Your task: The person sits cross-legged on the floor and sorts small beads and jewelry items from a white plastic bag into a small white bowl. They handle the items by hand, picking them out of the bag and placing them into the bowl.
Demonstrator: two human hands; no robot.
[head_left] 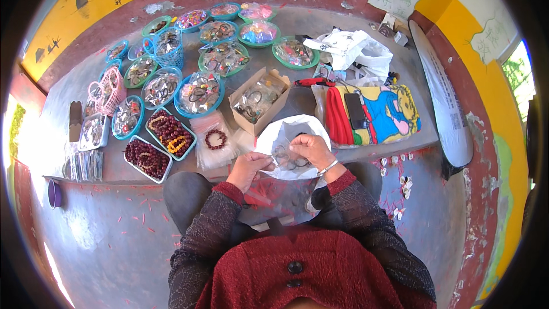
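Note:
My left hand (246, 170) is closed in a pinch at the left edge of an open white plastic bag (311, 123). Something small and thin shows at its fingertips, too fine to name. Over the right part of the bag, my right hand (313, 151) is also pinched, with a silvery bracelet on its wrist. What its fingers hold is too small to make out. Thin dark loops, like cords or hair ties, lie in the bag (295, 162) between and below my hands. The bag sits in front of my knees.
A cardboard box (258, 100) of packaged items stands behind the bag. Trays of dark red bead bracelets (171, 133) and several basins (199, 94) of small packets spread leftward. A folded colourful towel (374, 115) with a phone (355, 110) lies right. Scraps litter the floor.

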